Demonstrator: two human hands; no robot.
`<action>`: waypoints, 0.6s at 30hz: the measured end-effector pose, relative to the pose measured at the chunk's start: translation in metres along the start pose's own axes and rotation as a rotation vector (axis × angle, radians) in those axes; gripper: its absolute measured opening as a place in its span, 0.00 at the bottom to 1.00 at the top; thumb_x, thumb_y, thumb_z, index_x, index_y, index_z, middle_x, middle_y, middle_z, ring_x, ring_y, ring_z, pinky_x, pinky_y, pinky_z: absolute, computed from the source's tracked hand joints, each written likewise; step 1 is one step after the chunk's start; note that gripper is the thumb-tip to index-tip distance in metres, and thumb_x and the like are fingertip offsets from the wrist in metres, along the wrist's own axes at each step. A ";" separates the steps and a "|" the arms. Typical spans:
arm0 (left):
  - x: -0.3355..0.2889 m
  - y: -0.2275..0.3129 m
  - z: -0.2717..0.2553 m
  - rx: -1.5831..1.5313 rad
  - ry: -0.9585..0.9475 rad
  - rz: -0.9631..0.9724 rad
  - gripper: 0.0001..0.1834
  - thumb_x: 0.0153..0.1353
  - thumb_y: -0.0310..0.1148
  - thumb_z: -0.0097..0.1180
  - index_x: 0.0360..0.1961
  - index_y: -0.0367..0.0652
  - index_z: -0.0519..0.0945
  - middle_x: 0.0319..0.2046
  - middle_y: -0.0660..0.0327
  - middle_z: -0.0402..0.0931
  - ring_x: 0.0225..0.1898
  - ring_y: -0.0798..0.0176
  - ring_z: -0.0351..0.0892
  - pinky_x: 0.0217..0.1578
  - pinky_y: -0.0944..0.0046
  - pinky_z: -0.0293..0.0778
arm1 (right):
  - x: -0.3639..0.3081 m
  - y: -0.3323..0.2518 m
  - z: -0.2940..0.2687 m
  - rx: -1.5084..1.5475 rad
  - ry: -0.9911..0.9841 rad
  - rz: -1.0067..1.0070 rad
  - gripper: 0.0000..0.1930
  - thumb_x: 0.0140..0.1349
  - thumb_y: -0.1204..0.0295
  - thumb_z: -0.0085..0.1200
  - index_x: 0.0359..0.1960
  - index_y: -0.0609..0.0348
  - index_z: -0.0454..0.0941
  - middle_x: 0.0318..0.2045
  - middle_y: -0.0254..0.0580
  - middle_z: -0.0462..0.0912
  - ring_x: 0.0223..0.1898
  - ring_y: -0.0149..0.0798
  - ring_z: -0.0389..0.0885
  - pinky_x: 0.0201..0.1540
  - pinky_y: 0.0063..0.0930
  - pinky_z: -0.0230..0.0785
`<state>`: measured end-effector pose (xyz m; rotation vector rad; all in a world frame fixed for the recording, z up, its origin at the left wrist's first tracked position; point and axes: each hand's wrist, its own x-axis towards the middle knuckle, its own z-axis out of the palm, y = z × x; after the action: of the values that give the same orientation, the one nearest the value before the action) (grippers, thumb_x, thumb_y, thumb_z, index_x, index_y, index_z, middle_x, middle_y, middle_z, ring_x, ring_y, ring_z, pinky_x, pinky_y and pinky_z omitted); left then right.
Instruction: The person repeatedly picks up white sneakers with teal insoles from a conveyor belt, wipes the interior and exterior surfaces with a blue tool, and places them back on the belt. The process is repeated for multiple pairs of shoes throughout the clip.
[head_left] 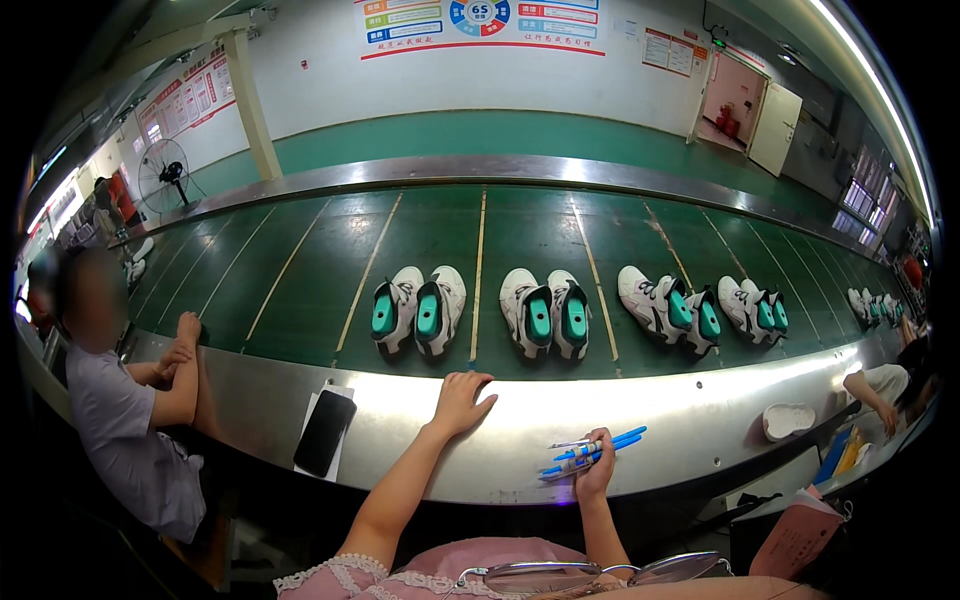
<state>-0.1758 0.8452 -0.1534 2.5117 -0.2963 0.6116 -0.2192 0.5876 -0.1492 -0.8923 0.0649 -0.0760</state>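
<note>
My left hand [462,403] rests on the metal ledge [390,400], palm down, fingers stretched toward the green belt [415,225]. It holds nothing. In my right hand [597,466], closed above the ledge, is a bundle of blue pens [575,462], lying crosswise with ends sticking out on both sides. On the belt beyond stand pairs of white sneakers with teal inserts. The nearest to my left hand is one sneaker pair [437,310]; another sneaker pair [545,313] stands just right of it. Farther right come a third pair [667,308] and a fourth pair [755,310].
A black phone [325,432] lies on white paper at the ledge's left. A seated co-worker [130,410] sits left with arms on the ledge; another person's arm [872,398] reaches in at right. A white sole-shaped piece [788,421] and a pink booklet [798,535] are at right.
</note>
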 end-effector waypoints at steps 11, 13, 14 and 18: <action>0.000 0.001 -0.001 -0.012 -0.023 -0.014 0.18 0.53 0.42 0.56 0.41 0.43 0.76 0.36 0.59 0.74 0.43 0.55 0.70 0.50 0.58 0.59 | 0.000 0.001 -0.001 -0.003 0.003 0.001 0.11 0.63 0.63 0.36 0.25 0.54 0.61 0.20 0.32 0.62 0.22 0.25 0.61 0.25 0.18 0.57; 0.000 0.001 -0.001 -0.023 -0.008 -0.003 0.18 0.52 0.43 0.55 0.40 0.43 0.76 0.35 0.57 0.74 0.41 0.53 0.70 0.48 0.57 0.61 | -0.001 0.000 0.000 -0.007 0.012 0.003 0.12 0.63 0.63 0.36 0.25 0.54 0.62 0.20 0.32 0.62 0.22 0.25 0.61 0.25 0.18 0.57; 0.000 0.001 -0.001 -0.029 -0.001 0.003 0.18 0.52 0.43 0.55 0.40 0.43 0.76 0.35 0.55 0.73 0.41 0.51 0.70 0.47 0.56 0.61 | -0.001 0.000 0.000 -0.007 0.013 0.005 0.12 0.63 0.63 0.36 0.25 0.54 0.62 0.20 0.32 0.62 0.22 0.25 0.61 0.25 0.18 0.56; 0.000 -0.003 0.002 -0.018 -0.001 0.011 0.18 0.53 0.43 0.55 0.40 0.43 0.76 0.35 0.56 0.73 0.41 0.51 0.70 0.47 0.56 0.61 | -0.001 -0.001 0.001 -0.004 0.013 0.004 0.12 0.64 0.63 0.35 0.25 0.54 0.62 0.20 0.31 0.62 0.22 0.25 0.60 0.25 0.18 0.56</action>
<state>-0.1744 0.8465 -0.1560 2.4951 -0.3148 0.6093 -0.2204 0.5881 -0.1478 -0.8960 0.0788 -0.0777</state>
